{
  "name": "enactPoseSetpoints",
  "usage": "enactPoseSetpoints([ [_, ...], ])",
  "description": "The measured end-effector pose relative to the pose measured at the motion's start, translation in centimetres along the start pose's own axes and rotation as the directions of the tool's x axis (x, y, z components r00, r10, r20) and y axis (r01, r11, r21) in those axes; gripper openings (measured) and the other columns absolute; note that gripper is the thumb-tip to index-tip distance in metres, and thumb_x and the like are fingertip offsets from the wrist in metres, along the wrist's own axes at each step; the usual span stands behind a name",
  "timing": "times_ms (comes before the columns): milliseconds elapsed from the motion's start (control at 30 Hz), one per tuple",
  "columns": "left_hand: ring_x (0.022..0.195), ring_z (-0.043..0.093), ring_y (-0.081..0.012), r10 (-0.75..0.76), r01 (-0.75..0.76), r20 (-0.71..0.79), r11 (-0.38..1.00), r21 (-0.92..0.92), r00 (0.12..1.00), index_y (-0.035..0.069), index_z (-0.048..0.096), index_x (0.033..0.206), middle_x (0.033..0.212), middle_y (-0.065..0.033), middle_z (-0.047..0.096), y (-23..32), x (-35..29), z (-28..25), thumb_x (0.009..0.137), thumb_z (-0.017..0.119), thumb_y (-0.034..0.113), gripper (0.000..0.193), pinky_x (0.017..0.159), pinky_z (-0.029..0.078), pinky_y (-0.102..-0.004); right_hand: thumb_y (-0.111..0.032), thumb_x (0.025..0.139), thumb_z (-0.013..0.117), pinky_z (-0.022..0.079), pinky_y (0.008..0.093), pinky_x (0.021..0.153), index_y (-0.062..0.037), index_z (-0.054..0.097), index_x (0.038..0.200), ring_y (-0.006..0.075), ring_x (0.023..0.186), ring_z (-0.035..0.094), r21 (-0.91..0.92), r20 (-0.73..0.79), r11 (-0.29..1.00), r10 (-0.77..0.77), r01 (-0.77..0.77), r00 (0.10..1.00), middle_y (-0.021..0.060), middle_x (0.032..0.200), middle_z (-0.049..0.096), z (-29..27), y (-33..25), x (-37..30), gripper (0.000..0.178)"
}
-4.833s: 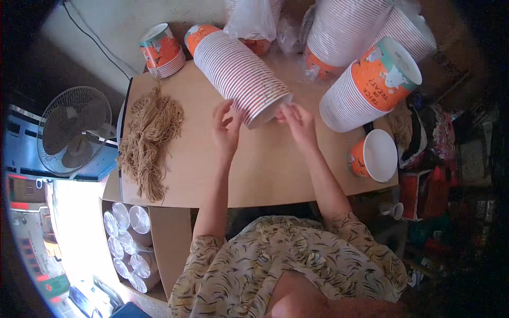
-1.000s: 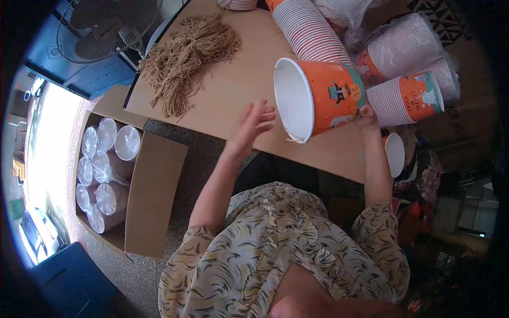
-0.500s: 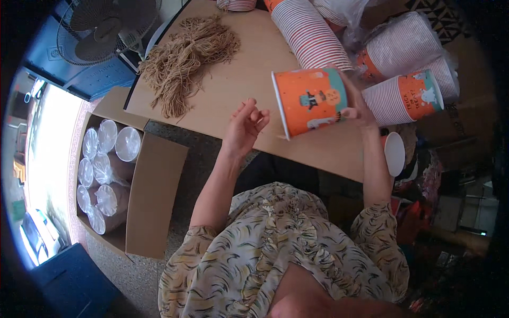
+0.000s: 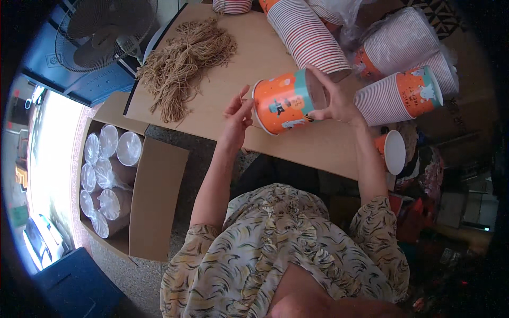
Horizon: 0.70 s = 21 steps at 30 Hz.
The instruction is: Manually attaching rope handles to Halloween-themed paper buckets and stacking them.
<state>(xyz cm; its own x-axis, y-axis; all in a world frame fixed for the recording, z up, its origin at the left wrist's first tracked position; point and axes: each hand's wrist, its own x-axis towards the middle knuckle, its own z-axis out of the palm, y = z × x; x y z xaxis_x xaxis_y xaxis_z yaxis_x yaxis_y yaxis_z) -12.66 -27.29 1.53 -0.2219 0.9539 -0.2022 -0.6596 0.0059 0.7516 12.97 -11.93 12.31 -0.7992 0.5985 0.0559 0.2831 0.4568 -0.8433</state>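
An orange and teal paper bucket [image 4: 281, 103] with cartoon prints lies on its side in the air above the table's near edge, its white rim toward the left. My right hand [image 4: 339, 103] grips its teal base end, thumb below and fingers over the far side. Close beside the rim, my left hand [image 4: 238, 116] has its fingertips pinched together; a thin strand seems to show there, too fine to make out. A bundle of tan cords [image 4: 188, 63] lies on the table beyond my left hand.
Nested bucket stacks lie at the far right: a long stack [image 4: 307, 40], an orange-printed stack [image 4: 395, 98] and a plastic-wrapped stack [image 4: 405, 42]. Another bucket [image 4: 394, 152] sits by the table's right edge. At left are an open carton [image 4: 156, 196] of bagged buckets and a fan [image 4: 103, 34].
The bucket has moved left and its base has turned more into view. My left hand has come up to its rim, fingers closer together. My right hand has shifted left with the bucket.
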Motion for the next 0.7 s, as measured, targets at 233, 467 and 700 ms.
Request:
enactPoseSetpoints([
  [233, 0.071, 0.058, -0.0057, 0.074, -0.084, 0.044, 0.954, 0.288, 0.996, 0.011, 0.052, 0.147, 0.081, 0.004, 0.061, -0.6, 1.9, -1.4, 0.095, 0.069, 0.012, 0.055, 0.066, 0.05, -0.0224, -0.03, 0.056, 0.09, 0.032, 0.0435, 0.12, -0.0075, 0.034, 0.155, 0.0361, 0.145, 0.036, -0.346, -0.025, 0.936, -0.085, 0.071, 0.996, 0.021, 0.152, 0.039, 2.8, -2.0, 1.9, 0.116],
  [467, 0.078, 0.067, -0.0093, -0.057, 0.051, 0.012, 0.949, 0.31, 0.998, 0.01, 0.053, 0.146, 0.091, -0.0008, 0.069, 1.9, 3.8, -1.6, 0.093, 0.066, 0.015, 0.055, 0.067, 0.055, -0.0246, -0.031, 0.053, 0.092, 0.029, 0.0488, 0.121, -0.0172, 0.031, 0.157, 0.0401, 0.146, 0.031, -0.544, 0.112, 0.836, -0.018, 0.077, 0.993, 0.0218, 0.155, 0.034, 4.2, -4.6, 0.8, 0.121],
  [700, 0.087, 0.067, -0.0113, 0.083, -0.146, 0.137, 0.824, 0.548, 0.987, 0.011, 0.052, 0.146, 0.126, -0.0082, 0.067, 1.6, 6.5, -0.3, 0.097, 0.064, 0.02, 0.052, 0.077, 0.057, -0.0302, -0.026, 0.052, 0.09, 0.028, 0.0483, 0.121, -0.0176, 0.032, 0.156, 0.0387, 0.147, 0.031, -0.541, 0.084, 0.84, 0.01, 0.037, 0.996, 0.0195, 0.155, 0.034, 5.0, -5.0, 1.4, 0.12],
])
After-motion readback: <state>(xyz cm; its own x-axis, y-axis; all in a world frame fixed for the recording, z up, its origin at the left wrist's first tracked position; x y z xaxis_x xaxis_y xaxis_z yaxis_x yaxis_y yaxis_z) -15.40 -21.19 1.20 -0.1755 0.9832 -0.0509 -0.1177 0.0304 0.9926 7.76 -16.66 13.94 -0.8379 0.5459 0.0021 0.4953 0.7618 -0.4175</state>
